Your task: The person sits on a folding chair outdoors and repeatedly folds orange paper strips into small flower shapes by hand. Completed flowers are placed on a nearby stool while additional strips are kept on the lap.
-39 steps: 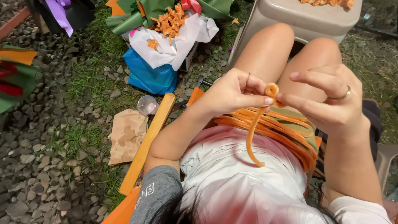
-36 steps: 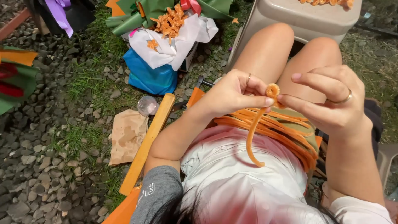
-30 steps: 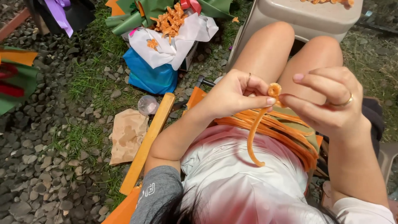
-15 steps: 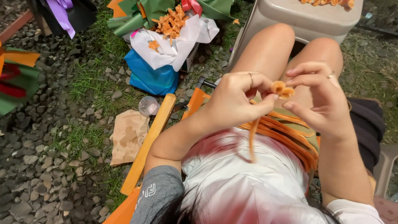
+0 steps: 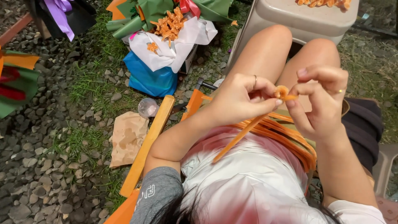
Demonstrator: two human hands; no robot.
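Strip [image 5: 244, 132] between left hand [image 5: 238, 101], right hand [image 5: 321, 103]; bundle [image 5: 290, 132] on lap.

Bright, flat light on pale shirt; soft shadows; slight motion blur

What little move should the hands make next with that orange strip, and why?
Probably another wrap of the orange strip around the small coil. The left hand and right hand pinch the coil between them, and a long tail hangs loose over the lap.

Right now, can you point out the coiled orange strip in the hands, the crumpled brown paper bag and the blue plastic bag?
Coiled orange strip [image 5: 282, 91], head view, on the coil.
Crumpled brown paper bag [image 5: 126, 137], head view, its middle.
Blue plastic bag [image 5: 148, 76], head view, its front face.
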